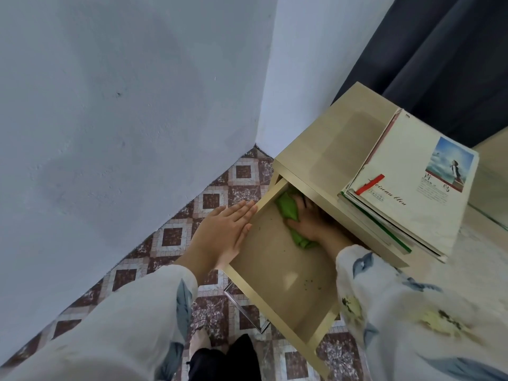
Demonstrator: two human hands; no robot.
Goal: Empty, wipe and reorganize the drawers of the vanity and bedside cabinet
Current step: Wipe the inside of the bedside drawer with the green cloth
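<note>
The drawer (275, 270) of the cabinet (330, 149) stands pulled well out toward me, its bottom bare apart from the cloth and some dark specks (309, 284) scattered near the front right.

My left hand (228, 229) lies flat against the outside of the drawer's left wall, fingers straight and together, fingertips at the wall's top edge near the cabinet.

My right hand (308, 224) is inside the drawer at the back, palm down on the green cloth (287, 209), which is bunched up and shows on both sides of it. The fingers reach into the shadow under the cabinet top, so I cannot tell whether they curl round the cloth or just press on it.

On the cabinet's top surface, toward the right, sits a stack of magazines (412, 193), the top one pale with a blue picture on its cover.

The cabinet stands in a corner of the pale wall (110, 105), a dark curtain (439, 50) behind it, on a floor (171, 236) of brown and white patterned tiles.
</note>
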